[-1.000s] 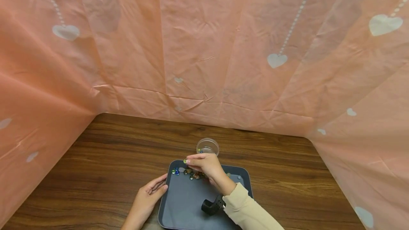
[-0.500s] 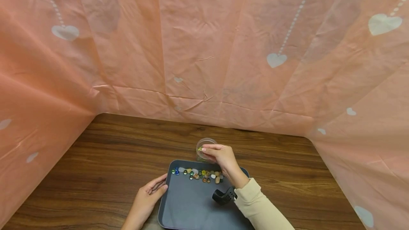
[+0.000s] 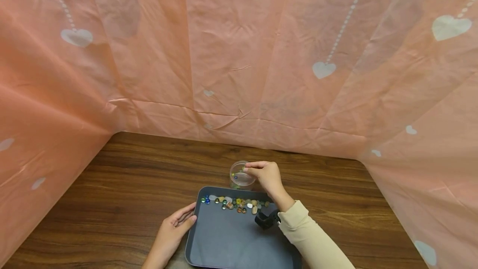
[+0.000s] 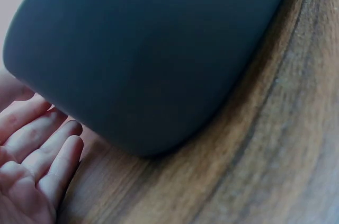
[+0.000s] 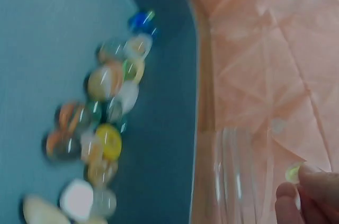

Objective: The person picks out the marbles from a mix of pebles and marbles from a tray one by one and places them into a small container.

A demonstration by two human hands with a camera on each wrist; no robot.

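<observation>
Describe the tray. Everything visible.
Dark grey tray: roughly rectangular, rounded corners, shallow raised rim all round where visible, smooth matte surface; plastic or coated metal, can't tell. It lies open side up on the wood-grain table, its near edge partly out of the head view. Marbles and pebbles sit in a loose band inside along the far edge, leaving the nearer floor bare. The left hand touches its left side, thumb at the rim. No damage is apparent.

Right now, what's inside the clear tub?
Yellow, blue and green bits show in the clear tub. The right grip covers part of its right side; the tray hides its base.
</observation>
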